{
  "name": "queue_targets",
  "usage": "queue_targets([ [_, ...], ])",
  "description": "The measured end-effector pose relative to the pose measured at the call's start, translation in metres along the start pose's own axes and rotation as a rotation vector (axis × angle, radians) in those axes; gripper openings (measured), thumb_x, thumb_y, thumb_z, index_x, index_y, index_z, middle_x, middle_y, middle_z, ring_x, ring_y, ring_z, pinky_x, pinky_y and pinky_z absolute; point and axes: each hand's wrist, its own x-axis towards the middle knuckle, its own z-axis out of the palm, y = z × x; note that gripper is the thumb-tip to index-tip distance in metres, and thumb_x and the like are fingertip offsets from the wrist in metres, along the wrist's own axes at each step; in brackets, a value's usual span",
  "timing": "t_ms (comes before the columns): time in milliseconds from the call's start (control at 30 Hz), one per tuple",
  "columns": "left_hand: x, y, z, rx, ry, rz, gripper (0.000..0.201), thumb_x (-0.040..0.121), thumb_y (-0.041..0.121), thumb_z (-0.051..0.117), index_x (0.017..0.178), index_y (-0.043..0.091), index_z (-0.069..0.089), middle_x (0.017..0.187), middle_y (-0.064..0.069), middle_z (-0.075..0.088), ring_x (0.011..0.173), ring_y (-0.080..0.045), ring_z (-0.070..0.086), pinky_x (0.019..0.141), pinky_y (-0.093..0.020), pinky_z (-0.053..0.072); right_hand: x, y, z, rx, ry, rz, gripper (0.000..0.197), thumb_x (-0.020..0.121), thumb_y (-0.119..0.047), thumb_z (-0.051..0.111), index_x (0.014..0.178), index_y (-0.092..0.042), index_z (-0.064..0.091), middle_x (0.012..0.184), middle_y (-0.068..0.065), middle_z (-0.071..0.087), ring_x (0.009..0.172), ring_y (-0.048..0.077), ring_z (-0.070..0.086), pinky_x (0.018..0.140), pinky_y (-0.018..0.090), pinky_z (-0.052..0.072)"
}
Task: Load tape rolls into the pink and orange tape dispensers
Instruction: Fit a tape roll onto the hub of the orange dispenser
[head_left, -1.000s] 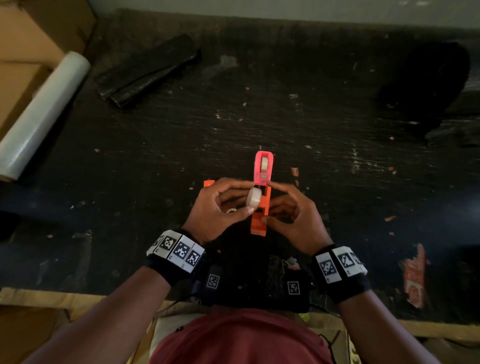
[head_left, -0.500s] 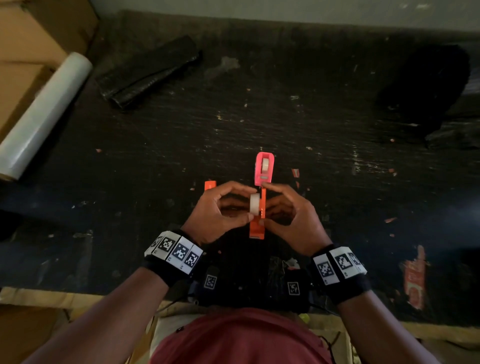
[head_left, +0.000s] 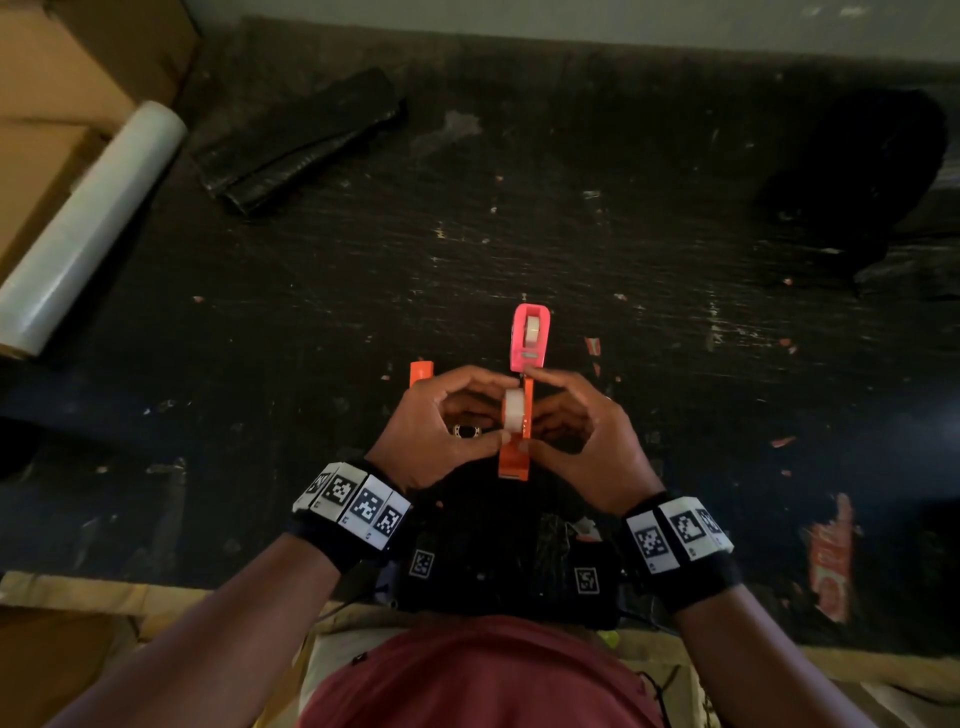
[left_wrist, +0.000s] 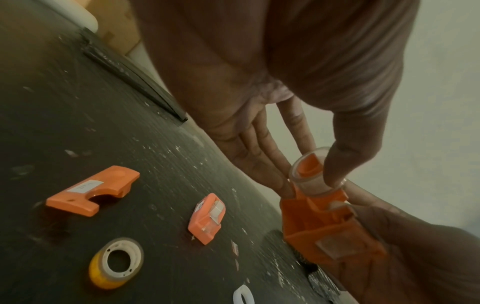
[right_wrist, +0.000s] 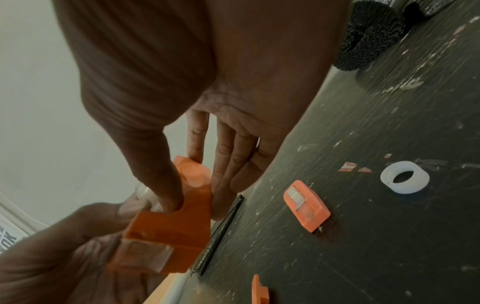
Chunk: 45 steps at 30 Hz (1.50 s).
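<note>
The left hand pinched the clear tape roll onto the orange dispenser gripped by the right hand; pressing it onto the hub likely came next.

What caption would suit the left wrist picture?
Left hand presses a clear tape roll onto the orange dispenser held by the right hand.

An orange dispenser is showing beside a clear tape roll; a pink dispenser is sitting on the black, white-flecked counter; checkered black-and-white wristbands.
</note>
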Motion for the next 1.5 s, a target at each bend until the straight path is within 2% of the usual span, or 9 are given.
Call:
queue_targets([
  [133,0.0,0.001,0.0,-0.031,-0.012,-0.003,0.054,0.078,-0.013,0.079,0.126,0.008,0.066,0.121,-0.001,0.073,0.109,-0.019,0.074,0.096,-0.034,0.06,0.002,0.001,0.0,0.012,0.014,-0.005,0.077,0.078,0.003,0.084,0.143,-0.021,0.053,0.103,0.002,0.077,0.098,0.011,0.076,0.093,0.033,0.061],
  [300,0.001,0.002,0.004,-0.057,0.036,0.01,0.039,0.086,-0.003,0.077,0.122,0.009,0.068,0.115,0.008,0.075,0.11,-0.013,0.073,0.094,-0.032,0.06,0.002,0.0,-0.001,0.019,0.015,-0.016,0.076,0.078,0.005,0.083,0.144,-0.019,0.052,0.102,0.002,0.078,0.097,0.011,0.076,0.092,0.029,0.061],
  [600,0.002,-0.001,0.005,-0.069,0.044,0.017,0.044,0.082,-0.011,0.077,0.123,0.002,0.066,0.119,-0.006,0.073,0.112,-0.016,0.073,0.094,-0.03,0.059,0.002,0.004,-0.001,0.008,0.026,-0.022,0.078,0.077,0.003,0.085,0.144,-0.02,0.053,0.103,0.004,0.078,0.098,0.015,0.076,0.093,0.039,0.061],
  [767,0.005,-0.006,0.009,-0.066,0.089,0.04,0.036,0.083,-0.011,0.076,0.114,0.005,0.069,0.114,-0.002,0.073,0.11,-0.014,0.073,0.092,-0.026,0.057,0.002,0.004,0.0,-0.008,0.022,-0.013,0.078,0.076,0.004,0.085,0.144,-0.02,0.052,0.104,0.002,0.078,0.1,0.012,0.076,0.094,0.037,0.061],
  [933,0.009,-0.007,0.01,-0.047,0.119,0.052,0.027,0.085,-0.008,0.076,0.111,-0.001,0.07,0.108,0.001,0.074,0.105,-0.008,0.073,0.09,-0.021,0.055,0.003,0.005,0.0,-0.013,0.019,-0.009,0.079,0.076,0.003,0.085,0.145,-0.02,0.052,0.106,0.002,0.078,0.101,0.012,0.076,0.095,0.04,0.061],
  [1100,0.01,-0.007,0.011,-0.034,0.134,0.07,0.022,0.086,-0.006,0.075,0.106,0.004,0.072,0.104,0.004,0.075,0.104,-0.007,0.073,0.09,-0.02,0.055,0.004,0.005,-0.001,-0.013,0.015,-0.005,0.079,0.077,0.004,0.085,0.144,-0.021,0.052,0.105,0.002,0.078,0.101,0.012,0.076,0.094,0.04,0.061],
  [1266,0.013,-0.009,0.01,-0.015,0.166,0.068,0.014,0.09,-0.004,0.071,0.1,0.006,0.075,0.107,-0.007,0.075,0.105,-0.016,0.072,0.096,-0.03,0.056,0.002,0.0,-0.001,-0.046,0.005,-0.011,0.079,0.077,0.001,0.084,0.145,-0.021,0.051,0.105,-0.001,0.077,0.1,0.006,0.074,0.094,0.032,0.06],
  [1400,0.013,-0.01,0.012,-0.089,0.165,0.029,0.015,0.095,-0.002,0.065,0.103,0.007,0.074,0.109,-0.011,0.074,0.108,-0.023,0.072,0.093,-0.045,0.061,0.003,0.001,-0.001,-0.027,0.016,-0.016,0.079,0.077,0.003,0.084,0.145,-0.018,0.052,0.104,0.001,0.077,0.099,0.009,0.075,0.093,0.033,0.061],
  [1500,0.012,-0.009,0.011,-0.141,0.121,0.03,0.02,0.091,0.0,0.064,0.108,0.008,0.073,0.11,-0.004,0.074,0.11,-0.018,0.071,0.095,-0.037,0.059,0.004,0.003,-0.001,-0.026,0.026,-0.018,0.079,0.076,0.003,0.085,0.144,-0.019,0.052,0.103,0.0,0.078,0.098,0.01,0.076,0.093,0.036,0.061],
])
